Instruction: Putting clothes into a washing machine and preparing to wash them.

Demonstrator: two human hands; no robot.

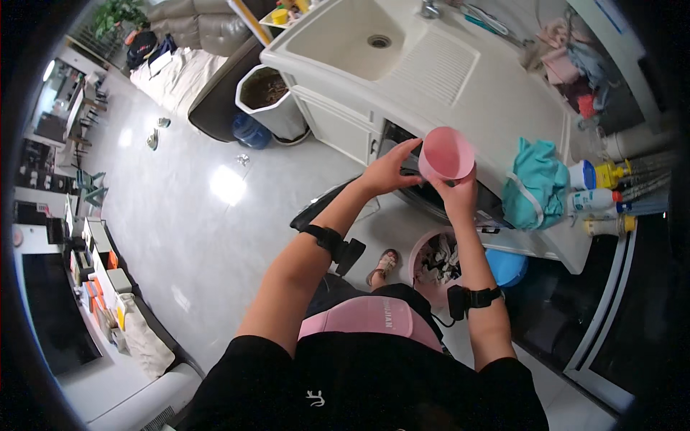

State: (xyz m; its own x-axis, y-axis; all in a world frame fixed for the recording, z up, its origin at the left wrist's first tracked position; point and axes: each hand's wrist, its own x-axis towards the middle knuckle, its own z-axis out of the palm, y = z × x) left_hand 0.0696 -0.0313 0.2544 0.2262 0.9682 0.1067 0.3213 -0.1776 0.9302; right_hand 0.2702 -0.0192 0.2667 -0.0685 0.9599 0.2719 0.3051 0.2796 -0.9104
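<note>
My right hand (455, 188) grips a pink plastic cup (447, 153) from its near side. The cup is in the air before the front edge of the white laundry countertop (501, 97). My left hand (393, 167) is just left of the cup, its thumb and fingers apart and curved towards the wall; whether a fingertip touches it I cannot tell. Beneath both hands is the dark front of a washing machine (399, 140), partly hidden by them. A teal cloth (536, 186) with a pale band lies on the counter to the right.
A basin (350, 37) with a ribbed washboard (436, 64) is set into the counter. Bottles (593, 199) stand at the right. On the floor are a pink bucket of laundry (439, 264), a blue basin (506, 266) and a white planter (275, 113). A sliding glass door is at the right.
</note>
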